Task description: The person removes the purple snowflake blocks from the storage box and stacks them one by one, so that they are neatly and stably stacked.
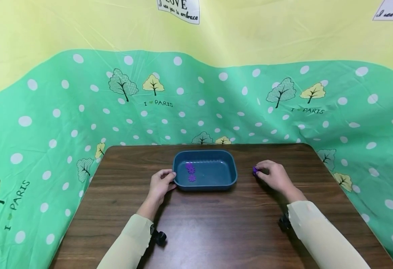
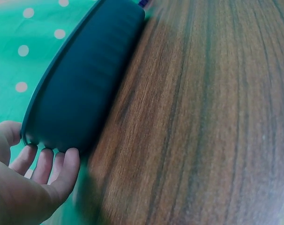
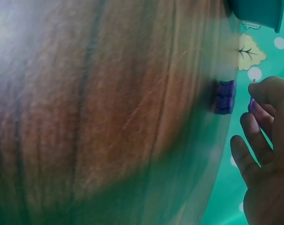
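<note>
A dark blue rectangular plastic basin (image 1: 216, 183) sits on the table, with a few purple flower-shaped pieces (image 1: 191, 178) lying on the left of its floor. My left hand (image 1: 159, 185) grips the basin's left end; in the left wrist view its thumb is at the rim and the fingertips press the outer wall. Right of the basin, my right hand (image 1: 275, 177) pinches a thin purple flower-shaped piece (image 3: 251, 102), seen edge-on, between thumb and finger. Just beside it a short stack of purple pieces (image 3: 225, 97) stands on the tabletop.
The brown wood-grain table (image 1: 213, 228) ends at a back edge just behind the basin. A green and yellow printed cloth (image 1: 223, 101) hangs behind and around it. Dark wrist-worn devices (image 1: 159, 237) show below both hands.
</note>
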A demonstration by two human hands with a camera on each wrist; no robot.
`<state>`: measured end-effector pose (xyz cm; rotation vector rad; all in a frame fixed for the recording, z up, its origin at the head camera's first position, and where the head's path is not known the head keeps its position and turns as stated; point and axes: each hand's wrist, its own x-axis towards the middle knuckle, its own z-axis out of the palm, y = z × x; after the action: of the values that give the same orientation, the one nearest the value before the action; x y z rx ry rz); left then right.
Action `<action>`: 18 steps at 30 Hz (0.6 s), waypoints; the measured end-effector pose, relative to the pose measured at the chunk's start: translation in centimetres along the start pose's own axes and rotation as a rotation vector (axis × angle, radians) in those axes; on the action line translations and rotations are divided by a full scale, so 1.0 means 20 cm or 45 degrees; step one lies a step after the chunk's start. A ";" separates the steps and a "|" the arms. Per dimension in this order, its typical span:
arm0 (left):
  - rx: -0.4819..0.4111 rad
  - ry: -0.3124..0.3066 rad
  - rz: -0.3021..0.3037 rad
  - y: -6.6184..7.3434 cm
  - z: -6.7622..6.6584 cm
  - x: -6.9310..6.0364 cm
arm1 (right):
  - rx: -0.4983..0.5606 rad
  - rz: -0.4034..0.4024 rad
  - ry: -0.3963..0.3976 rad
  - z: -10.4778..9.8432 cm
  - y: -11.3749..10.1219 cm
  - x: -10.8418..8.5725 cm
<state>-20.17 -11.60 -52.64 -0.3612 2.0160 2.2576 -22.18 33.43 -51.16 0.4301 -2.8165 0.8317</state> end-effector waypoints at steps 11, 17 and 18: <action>0.002 0.006 0.007 0.00 0.01 0.00 | -0.008 -0.002 -0.009 0.02 0.03 -0.02; -0.001 0.007 -0.003 0.00 0.00 0.00 | -0.022 0.014 -0.038 0.03 0.03 -0.02; 0.000 0.007 -0.004 -0.01 0.00 0.00 | -0.023 0.011 -0.035 0.04 0.04 -0.02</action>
<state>-20.22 -11.56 -52.78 -0.3704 2.0171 2.2572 -22.03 33.72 -52.24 0.4303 -2.8510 0.8078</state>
